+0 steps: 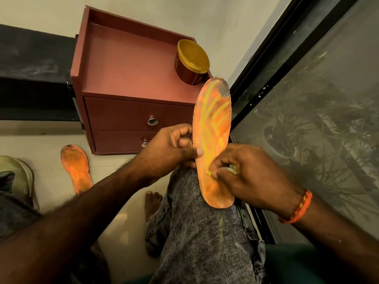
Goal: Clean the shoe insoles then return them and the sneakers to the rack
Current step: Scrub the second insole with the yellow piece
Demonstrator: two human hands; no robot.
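The insole is standing on its heel on the person's knee, toe end pointing up and away, in the head view. The left hand is pinching its near edge, thumb lying on the orange face. The right hand, just to the other side and lower, is curling round a small pale wad that looks like a cloth or sponge and is pressing it against the insole's heel half. Yellow streaks are covering most of the face, while a grey patch of dirt is showing at the toe, so I judge this insole is only partly cleaned. Well off beyond the left hand, a second insole is lying on the floor with a dark toe, seemingly unwashed. A sneaker is showing partly at the frame edge. An open jar is sitting on the small cabinet above both hands. Returning everything to the rack is not yet begun.
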